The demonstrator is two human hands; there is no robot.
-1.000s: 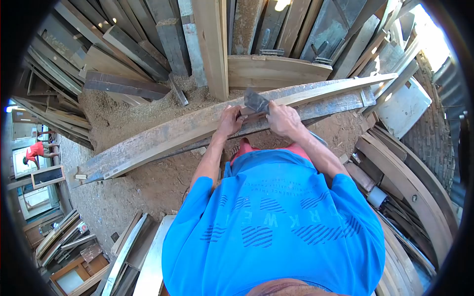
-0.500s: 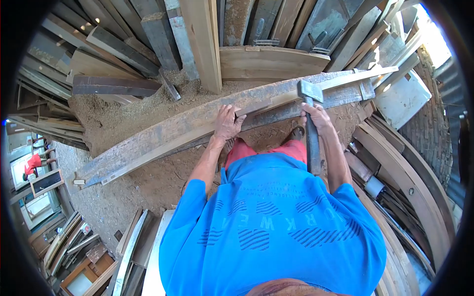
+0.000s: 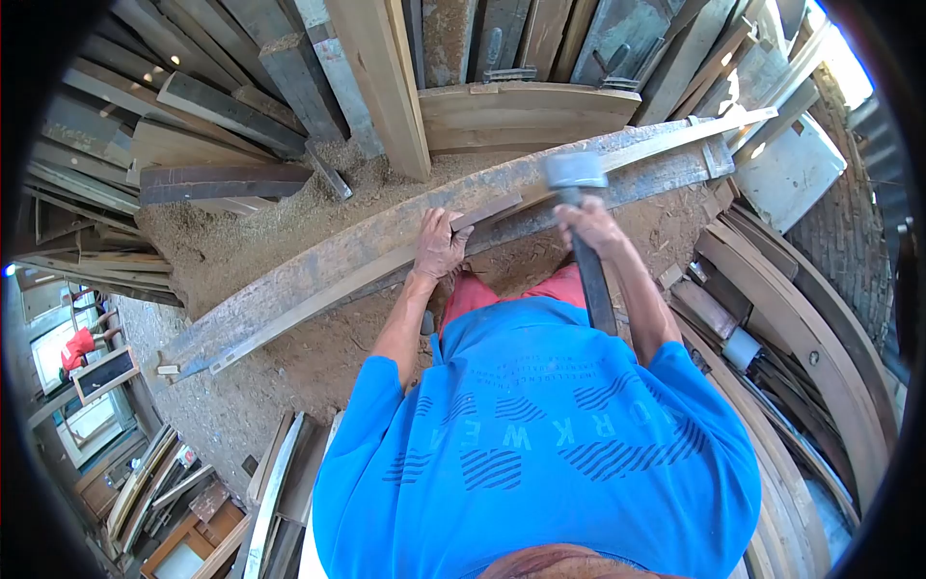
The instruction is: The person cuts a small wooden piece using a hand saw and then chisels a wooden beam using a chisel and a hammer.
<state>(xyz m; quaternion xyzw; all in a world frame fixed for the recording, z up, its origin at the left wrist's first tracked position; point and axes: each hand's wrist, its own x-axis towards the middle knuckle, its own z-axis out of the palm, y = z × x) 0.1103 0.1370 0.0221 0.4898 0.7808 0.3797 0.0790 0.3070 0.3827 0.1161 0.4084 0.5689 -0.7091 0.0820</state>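
Note:
My left hand [image 3: 439, 243] grips the left end of a short brown wood piece [image 3: 487, 211], which lies along a long pale wood strip [image 3: 338, 289]. The strip rests on a long weathered plank bench [image 3: 280, 280]. My right hand [image 3: 591, 228] is closed round the handle of a hammer [image 3: 576, 172]. The hammer's head, blurred by motion, is above the bench, just right of the brown piece. Its handle points down toward my shirt.
Boards lean against the wall ahead, with sawdust [image 3: 241, 241] piled below them. Curved timbers [image 3: 781, 328] are stacked at the right. A person in red [image 3: 79, 347] is far off at the left. More wood pieces [image 3: 280, 473] stand at the lower left.
The hammer first showed near my left hand, then swung right and upright with its head clear; now it has moved slightly back left. My left hand stays at the brown piece.

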